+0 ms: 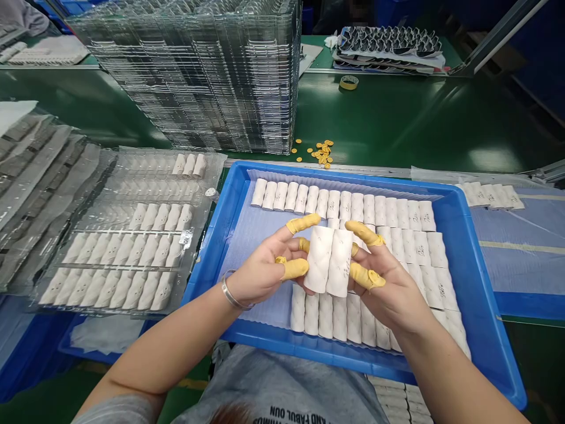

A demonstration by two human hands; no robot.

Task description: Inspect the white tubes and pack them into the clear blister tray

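A: What's centred on my feed?

B: A pair of white padded rolls (329, 261), side by side and touching, marked with dark script and held up over the middle of the tray.

A: From here I'd judge them light and soft, easy to dent under a hard squeeze. Slippery?

B: I can't tell from this view. I'd take them gently by their long sides, around mid-length.

A: How's the grip?

B: Closed from both sides. The left hand (260, 268) and right hand (388, 288) hold the pair between them, with some fingers in yellow finger cots (295, 269) against its outer faces and others lifted clear.

A: And beneath them?

B: Rows of matching rolls (339, 206) lie on a pale blue liner (260, 229) inside a blue plastic tray (479, 294). To my left, clear blister trays (119, 259) hold more rolls. Farther out, I see a tall stack of clear trays (189, 76) and loose yellow cots (321, 154) on a green bench (397, 118).
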